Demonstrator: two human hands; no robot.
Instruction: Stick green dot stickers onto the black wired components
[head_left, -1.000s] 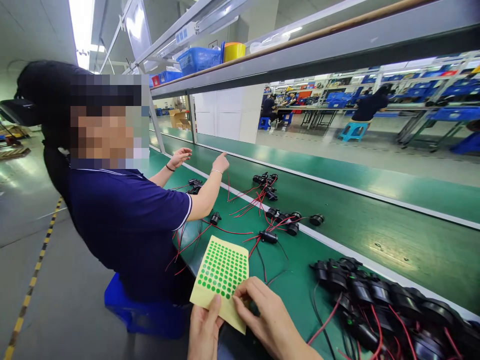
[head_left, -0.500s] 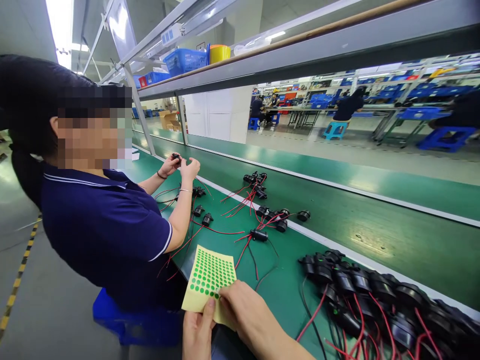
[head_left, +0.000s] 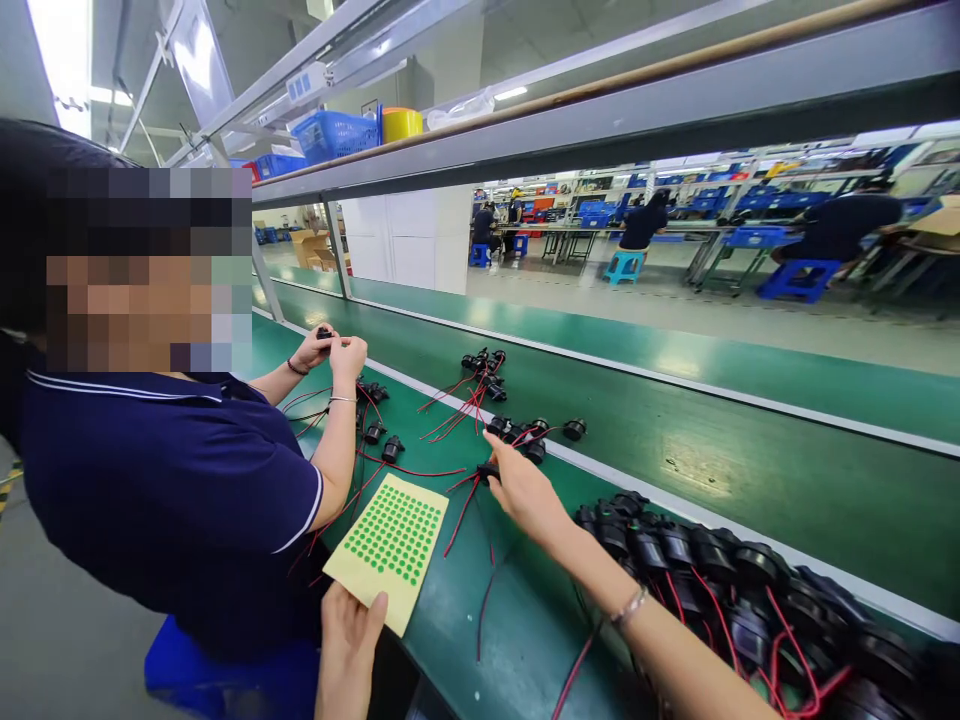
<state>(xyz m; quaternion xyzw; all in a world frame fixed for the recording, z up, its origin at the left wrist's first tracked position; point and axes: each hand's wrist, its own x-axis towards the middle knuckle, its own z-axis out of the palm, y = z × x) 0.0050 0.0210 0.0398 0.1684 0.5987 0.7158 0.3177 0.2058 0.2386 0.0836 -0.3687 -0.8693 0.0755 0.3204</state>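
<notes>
Stickers on the dot sheet (head_left: 390, 543) are mostly unused; your left hand (head_left: 346, 640) pinches its near corner, while beyond it your right hand (head_left: 523, 487) closes on a wired black part (head_left: 489, 469); many more wait.

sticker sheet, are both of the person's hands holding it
No, only the left hand holds the sticker sheet; the right hand is out at a black part on the table.

Factory assembly hall. Indicators: a long green conveyor belt (head_left: 675, 440) alongside the green bench (head_left: 525, 600), batches of small black round components with red and black wires (head_left: 720, 580), blue plastic crates (head_left: 334, 135) on an overhead steel shelf (head_left: 600, 110), and further rows of workstations with blue stools (head_left: 626, 265).
</notes>
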